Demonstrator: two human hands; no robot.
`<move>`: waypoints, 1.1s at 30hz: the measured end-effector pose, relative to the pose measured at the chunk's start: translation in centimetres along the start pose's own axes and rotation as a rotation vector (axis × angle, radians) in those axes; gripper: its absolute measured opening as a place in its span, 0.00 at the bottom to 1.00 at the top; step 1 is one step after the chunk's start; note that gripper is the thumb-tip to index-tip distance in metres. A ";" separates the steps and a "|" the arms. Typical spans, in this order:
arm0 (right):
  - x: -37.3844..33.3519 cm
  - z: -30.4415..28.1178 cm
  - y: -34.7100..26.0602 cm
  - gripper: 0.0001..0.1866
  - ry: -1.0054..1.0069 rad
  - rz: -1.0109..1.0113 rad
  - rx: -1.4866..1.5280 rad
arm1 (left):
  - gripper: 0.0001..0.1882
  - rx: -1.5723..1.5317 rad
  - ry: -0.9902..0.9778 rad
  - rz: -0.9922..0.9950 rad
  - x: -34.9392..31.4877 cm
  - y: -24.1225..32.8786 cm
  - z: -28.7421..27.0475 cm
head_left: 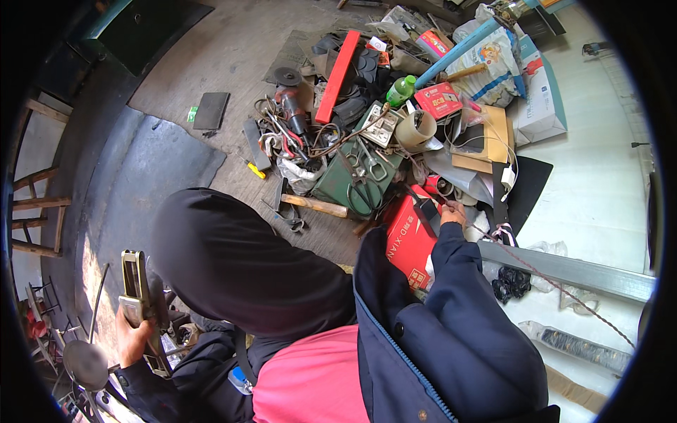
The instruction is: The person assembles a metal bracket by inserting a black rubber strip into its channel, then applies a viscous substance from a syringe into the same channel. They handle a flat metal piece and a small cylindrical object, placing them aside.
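Observation:
At the left, my left hand is closed around a long, brass-coloured metal piece with an oblong slot. Its lower part is partly behind my fingers. My right hand reaches out on the right, fingers closed on a thin, twisted brown cord that trails off to the lower right. Beside those fingers lies a small black box-shaped thing, over a red carton. A green metal toolbox with scissors on top stands just left of the carton.
Ahead is a heap with an angle grinder, a red bar, a green bottle, a blue pipe and an open cardboard box. A metal channel runs along the right. A yellow cutter lies on the floor.

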State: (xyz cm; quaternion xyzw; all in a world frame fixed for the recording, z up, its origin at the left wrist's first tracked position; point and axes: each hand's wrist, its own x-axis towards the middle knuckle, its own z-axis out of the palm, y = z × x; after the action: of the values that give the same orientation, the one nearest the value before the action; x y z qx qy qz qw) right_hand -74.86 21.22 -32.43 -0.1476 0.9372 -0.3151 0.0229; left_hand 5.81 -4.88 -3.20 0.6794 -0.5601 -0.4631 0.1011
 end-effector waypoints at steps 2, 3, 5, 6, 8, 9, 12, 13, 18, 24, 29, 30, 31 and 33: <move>1.3 0.7 0.2 0.15 0.006 -0.024 0.037 | 0.21 0.030 0.014 0.005 -0.3 0.5 0.2; 1.8 1.1 0.2 0.16 0.017 -0.040 -0.024 | 0.22 0.067 0.028 -0.004 -0.4 0.9 0.2; 2.3 1.9 0.0 0.18 0.025 -0.070 -0.105 | 0.22 0.129 0.060 -0.024 -0.7 1.5 0.3; 2.6 2.1 -0.2 0.19 0.023 -0.083 -0.125 | 0.22 0.155 0.078 -0.035 -0.8 1.8 0.4; 2.9 2.3 -0.8 0.22 0.024 -0.079 -0.199 | 0.22 0.224 0.115 -0.032 -1.0 2.2 0.6; 3.0 2.3 -1.1 0.22 0.027 -0.134 -0.175 | 0.22 0.268 0.134 -0.019 -1.1 2.5 0.7; 3.4 1.8 -2.3 0.22 -0.003 -0.148 -0.201 | 0.21 0.327 0.141 -0.024 -1.1 2.9 0.8; 3.5 1.7 -2.7 0.22 -0.018 -0.144 -0.204 | 0.23 0.367 0.130 -0.047 -1.1 2.9 0.7; 4.2 1.2 -3.9 0.21 -0.113 -0.147 -0.263 | 0.34 0.558 0.080 -0.149 -1.3 2.4 -0.1; 5.3 0.2 -4.8 0.20 -0.301 -0.185 -0.330 | 0.28 0.567 0.267 0.065 -1.1 1.9 0.8; 5.1 -0.2 -5.9 0.21 -0.320 -0.237 -0.359 | 0.31 0.665 0.258 -0.112 -1.9 3.3 1.0; 5.1 -0.2 -6.2 0.21 -0.334 -0.241 -0.385 | 0.30 0.651 0.255 -0.111 -1.9 3.3 0.9; 5.1 -0.3 -6.4 0.21 -0.317 -0.281 -0.395 | 0.30 0.633 0.256 -0.097 -1.8 3.0 0.8; 4.7 -0.4 -6.6 0.21 -0.288 -0.334 -0.430 | 0.28 0.574 0.263 -0.079 -1.3 2.1 0.6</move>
State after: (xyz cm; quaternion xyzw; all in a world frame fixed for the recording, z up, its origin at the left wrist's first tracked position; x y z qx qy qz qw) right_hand -77.67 15.08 -27.87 -0.3442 0.9323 -0.0849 0.0717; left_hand 4.04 -4.24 -1.46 0.7555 -0.6232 -0.1980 -0.0415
